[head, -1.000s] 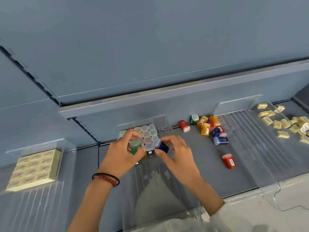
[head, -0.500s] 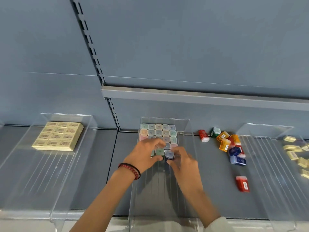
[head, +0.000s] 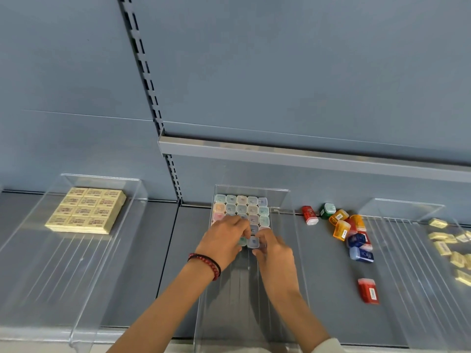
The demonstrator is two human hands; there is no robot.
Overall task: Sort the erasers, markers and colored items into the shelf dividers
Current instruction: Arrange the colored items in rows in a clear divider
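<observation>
Your left hand point(head: 224, 240) pinches green marker point(head: 242, 241), right hand point(head: 275, 253) pinches blue marker point(head: 253, 242), both at front of marker block point(head: 242, 207) inside middle divider point(head: 283, 200). Press crooked: you likely tip neighbouring row, open gaps.

Inside middle divider point(head: 237, 296): blocked at twelve o'clock by packed pastel cases point(head: 241, 207), walled at nine and three, open toward six. Beyond, cluttered at two with loose coloured boxes point(head: 340, 230); red box point(head: 368, 290) at four.
</observation>
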